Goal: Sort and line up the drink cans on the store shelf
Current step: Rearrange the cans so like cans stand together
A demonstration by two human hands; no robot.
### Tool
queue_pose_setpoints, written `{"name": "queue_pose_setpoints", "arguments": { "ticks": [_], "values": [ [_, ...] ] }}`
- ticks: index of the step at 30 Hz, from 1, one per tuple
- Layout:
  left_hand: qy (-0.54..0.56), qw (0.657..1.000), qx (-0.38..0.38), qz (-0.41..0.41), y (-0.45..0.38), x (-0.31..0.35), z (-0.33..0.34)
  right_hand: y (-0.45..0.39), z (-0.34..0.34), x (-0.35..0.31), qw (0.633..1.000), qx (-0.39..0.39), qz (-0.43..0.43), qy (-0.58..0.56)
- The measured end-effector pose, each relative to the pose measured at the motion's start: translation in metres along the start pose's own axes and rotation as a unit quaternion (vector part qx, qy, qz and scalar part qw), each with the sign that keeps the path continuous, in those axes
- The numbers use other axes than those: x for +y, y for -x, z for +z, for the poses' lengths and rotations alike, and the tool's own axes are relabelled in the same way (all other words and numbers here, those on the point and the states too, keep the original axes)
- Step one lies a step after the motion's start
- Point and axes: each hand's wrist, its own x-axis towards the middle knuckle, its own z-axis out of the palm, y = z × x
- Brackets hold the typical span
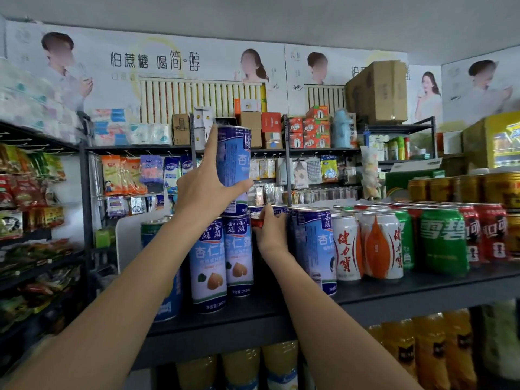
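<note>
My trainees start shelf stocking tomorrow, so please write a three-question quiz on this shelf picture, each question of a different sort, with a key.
1. True or false: the left hand holds a blue can raised above the blue cans standing on the shelf.
2. Which cans stand directly right of the white and orange cans? A. gold B. green C. blue
3. Fill in: the right hand grips a small ___ can between the blue cans.

Key: 1 true. 2 B, the green cans. 3 red.
</note>
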Motion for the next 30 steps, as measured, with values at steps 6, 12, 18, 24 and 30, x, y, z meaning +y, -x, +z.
{"name": "queue_pose_setpoints", "arguments": {
  "ticks": [6,12,18,24,30],
  "values": [
    [-0.009,1.0,-0.002,0.002,-0.001,0.0,-0.001,0.017,-0.002,-0.009,0.987,0.006,-0.048,0.155],
    [-0.006,1.0,-0.004,-0.008,0.0,0.002,0.002,0.041,-0.033,-0.04,0.959,-0.043,-0.079,0.27],
    [0.015,1.0,-0.001,-0.013,0.003,0.01,0.007,0.069,-0.053,-0.068,0.925,-0.072,-0.096,0.361],
    [0.045,0.999,0.015,-0.011,0.008,0.015,0.002,0.08,-0.056,-0.066,0.892,-0.063,-0.107,0.435],
    [0.032,0.999,0.021,-0.009,0.021,0.016,-0.006,0.086,-0.053,-0.06,0.877,-0.012,-0.133,0.461]
  ]
}}
